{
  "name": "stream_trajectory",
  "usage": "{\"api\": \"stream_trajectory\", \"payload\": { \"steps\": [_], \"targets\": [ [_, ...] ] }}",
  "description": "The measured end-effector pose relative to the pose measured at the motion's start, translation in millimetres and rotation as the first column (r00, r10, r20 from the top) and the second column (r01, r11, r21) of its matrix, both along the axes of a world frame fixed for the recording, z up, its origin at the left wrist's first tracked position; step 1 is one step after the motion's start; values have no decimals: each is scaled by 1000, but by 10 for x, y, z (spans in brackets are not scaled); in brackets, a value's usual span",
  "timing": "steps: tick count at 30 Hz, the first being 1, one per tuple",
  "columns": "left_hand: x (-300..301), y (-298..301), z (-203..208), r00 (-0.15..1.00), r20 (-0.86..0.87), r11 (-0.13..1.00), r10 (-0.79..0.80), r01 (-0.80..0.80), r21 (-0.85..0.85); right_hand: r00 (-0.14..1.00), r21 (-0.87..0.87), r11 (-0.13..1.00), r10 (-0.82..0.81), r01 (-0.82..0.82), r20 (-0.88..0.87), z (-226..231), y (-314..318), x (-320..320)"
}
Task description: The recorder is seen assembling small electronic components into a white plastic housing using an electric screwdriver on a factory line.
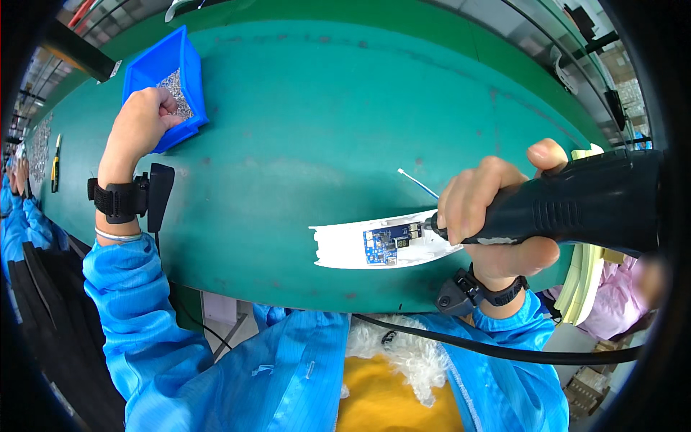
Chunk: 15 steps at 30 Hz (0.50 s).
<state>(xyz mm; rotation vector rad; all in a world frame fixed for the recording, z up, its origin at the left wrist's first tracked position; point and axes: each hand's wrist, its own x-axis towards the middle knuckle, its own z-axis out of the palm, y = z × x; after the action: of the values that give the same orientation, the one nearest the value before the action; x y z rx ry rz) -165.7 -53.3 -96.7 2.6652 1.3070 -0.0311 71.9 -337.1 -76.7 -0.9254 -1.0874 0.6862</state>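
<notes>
At the far left, my left hand [147, 121] reaches over the near rim of a blue plastic bin [188, 72]. Its fingers are bent together among small silver screws [176, 93]; what they pinch is hidden. On the right, my right hand [489, 205] is wrapped round a black electric screwdriver [576, 205], which lies nearly level with its tip pointing left. That tip is at the right end of a blue circuit board [379, 247]. The board sits in a curved white plastic shell [338, 248] lying on the table. A thin cable with a white plug [402, 171] sticks out beyond the shell.
A green mat covers the table [288, 144]. A yellow and black tool [55, 164] lies at the left edge, near another person's hands [20, 173]. Pale yellow pieces [581, 284] stand at the right. A black cable [504, 351] crosses before my body.
</notes>
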Motion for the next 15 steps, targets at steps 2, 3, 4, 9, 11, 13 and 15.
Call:
{"api": "stream_trajectory", "payload": {
  "steps": [2,3,4,9,11,13,15],
  "targets": [
    [53,-73,2,999,34,998,0,-2,61,1000,-7,1000,3,-3,-3,9,-13,8],
    [62,-98,-4,998,65,993,1,-8,118,1000,-5,1000,3,-3,0,12,-23,14],
    [58,-96,-38,998,67,993,1,-9,120,1000,-11,1000,8,-8,6,12,-33,24],
    [-29,-86,-116,961,200,882,-190,77,466,997,38,996,76,-76,5,-14,10,36],
    [-28,-97,-78,957,236,919,-170,68,388,992,145,981,125,-126,14,-33,44,48],
    [0,-121,-17,951,271,950,-151,64,306,986,152,980,143,-129,-83,31,25,16],
    [14,-140,84,965,261,982,33,-79,169,970,165,977,163,-134,-180,68,55,-6]
  ]
}}
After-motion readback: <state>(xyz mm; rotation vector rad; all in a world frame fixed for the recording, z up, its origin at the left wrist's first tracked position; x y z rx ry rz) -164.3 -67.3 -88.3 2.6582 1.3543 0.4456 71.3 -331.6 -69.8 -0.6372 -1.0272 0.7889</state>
